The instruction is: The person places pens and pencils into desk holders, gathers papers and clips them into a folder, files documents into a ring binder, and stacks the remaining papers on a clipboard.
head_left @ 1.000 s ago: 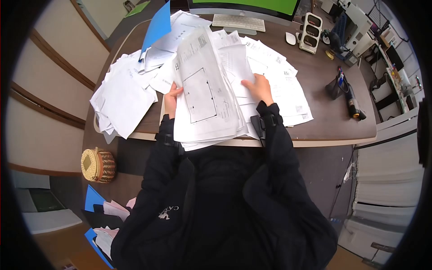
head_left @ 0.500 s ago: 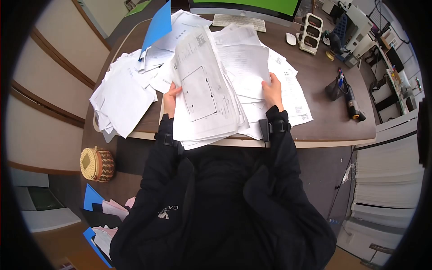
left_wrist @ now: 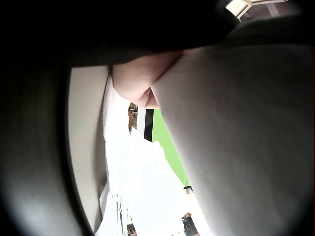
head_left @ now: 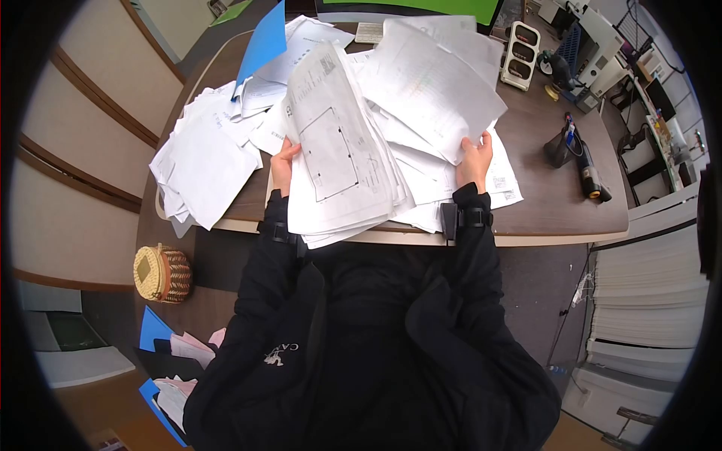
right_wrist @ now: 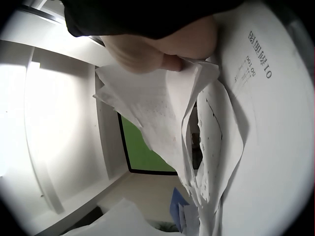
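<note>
The left hand (head_left: 283, 167) grips the left edge of a thick paper stack (head_left: 331, 158), whose top sheet shows a rectangular outline drawing. In the left wrist view, that hand (left_wrist: 135, 81) has its thumb and fingers around the paper edge (left_wrist: 236, 128). The right hand (head_left: 474, 161) pinches the lower right corner of several loose sheets (head_left: 432, 83), which are lifted and tilted over other papers. Seen from the right wrist, the right hand (right_wrist: 162, 46) holds the bent corner of these sheets (right_wrist: 152, 98).
A paper pile (head_left: 210, 165) lies on the desk's left, beside an upright blue folder (head_left: 263, 49). At the back are a keyboard (head_left: 368, 32) and monitor. A white three-slot holder (head_left: 520, 56) and black pen cup (head_left: 558, 149) stand right. A woven basket (head_left: 162, 274) is lower left.
The right hand has moved right with the sheets, which now fan out farther and cover much of the keyboard and the mouse. The left hand and its stack have barely moved.
</note>
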{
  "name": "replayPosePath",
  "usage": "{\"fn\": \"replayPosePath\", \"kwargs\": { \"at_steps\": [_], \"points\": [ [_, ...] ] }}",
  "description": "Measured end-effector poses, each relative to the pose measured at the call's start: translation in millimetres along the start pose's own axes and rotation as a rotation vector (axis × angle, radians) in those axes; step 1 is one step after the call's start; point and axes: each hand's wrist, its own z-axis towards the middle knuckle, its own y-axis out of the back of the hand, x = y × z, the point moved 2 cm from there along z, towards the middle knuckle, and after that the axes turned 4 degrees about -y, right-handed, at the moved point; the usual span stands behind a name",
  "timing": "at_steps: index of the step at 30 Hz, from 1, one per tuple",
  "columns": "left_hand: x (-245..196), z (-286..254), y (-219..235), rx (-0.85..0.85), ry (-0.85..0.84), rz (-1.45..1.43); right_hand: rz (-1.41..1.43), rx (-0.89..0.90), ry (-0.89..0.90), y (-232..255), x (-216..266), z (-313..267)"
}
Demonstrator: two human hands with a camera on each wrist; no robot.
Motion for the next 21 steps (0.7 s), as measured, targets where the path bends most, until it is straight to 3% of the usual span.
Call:
{"fn": "replayPosePath", "kwargs": {
  "at_steps": [3, 7, 10, 12, 17, 20, 21],
  "points": [
    [1.5, 1.4, 2.4, 0.01, -0.01, -0.018, 0.185, 0.042, -0.025, -0.6, -2.8, -0.8],
    [2.0, 1.7, 3.3, 0.026, -0.029, -0.036, 0.184, 0.06, -0.006, 0.9, -5.1, 0.4],
    [1.9, 1.9, 3.0, 0.032, -0.009, -0.059, 0.028, -0.001, 0.122, 13.2, -15.6, 12.4],
    [0.8, 1.4, 2.9, 0.034, -0.004, -0.043, -0.449, -0.157, 0.244, 25.6, -16.3, 19.4],
    [0.0, 1.0, 2.7, 0.017, 0.001, -0.018, -0.622, -0.299, 0.21, 31.8, 8.8, 13.4],
    [0.1, -0.6, 0.2, 0.012, -0.01, -0.023, -0.802, -0.442, 0.54, 36.8, 15.4, 14.1],
    [-0.2, -1.5, -0.6, 0.013, -0.018, -0.029, -0.801, -0.442, 0.54, 38.9, 16.0, 15.4]
  ]
}}
